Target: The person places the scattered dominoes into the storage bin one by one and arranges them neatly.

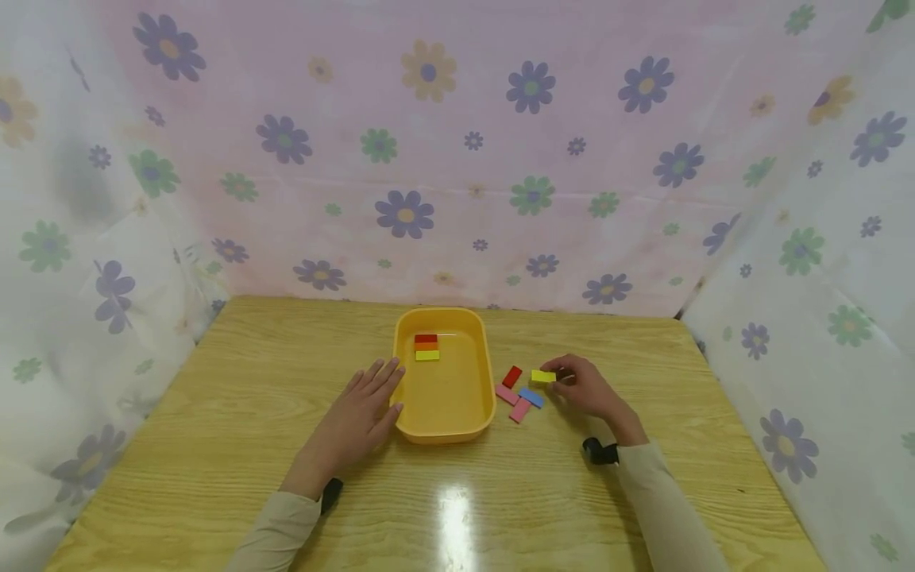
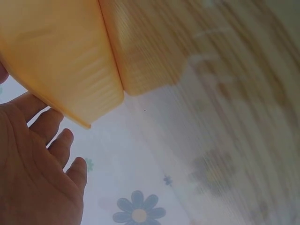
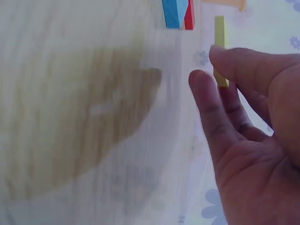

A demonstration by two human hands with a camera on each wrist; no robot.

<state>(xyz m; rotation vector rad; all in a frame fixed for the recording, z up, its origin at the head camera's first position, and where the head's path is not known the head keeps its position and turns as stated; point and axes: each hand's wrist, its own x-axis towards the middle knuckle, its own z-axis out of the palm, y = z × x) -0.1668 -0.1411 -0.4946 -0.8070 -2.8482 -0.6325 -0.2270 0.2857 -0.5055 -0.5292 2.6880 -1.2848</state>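
Observation:
Between the thumb and fingers of my right hand [image 1: 588, 388] a yellow block [image 1: 542, 376] is pinched, held up off the table in the right wrist view. Just left of it lie a red block [image 1: 511, 376], a blue block [image 1: 531, 397] and two pink blocks, one upper [image 1: 507, 395] and one lower [image 1: 520, 411]. My left hand [image 1: 357, 417] rests with straight fingers against the left rim of a yellow tray [image 1: 445, 435]. Inside the tray, side by side near the far left, sit a red block [image 1: 426, 338], an orange block [image 1: 426, 346] and a yellow block [image 1: 427, 356].
A wooden table [image 1: 286, 342] carries everything. Flowered sheets hang behind it [image 1: 465, 159] and at both sides. Each wrist wears a black camera mount, such as the right mount [image 1: 599, 451].

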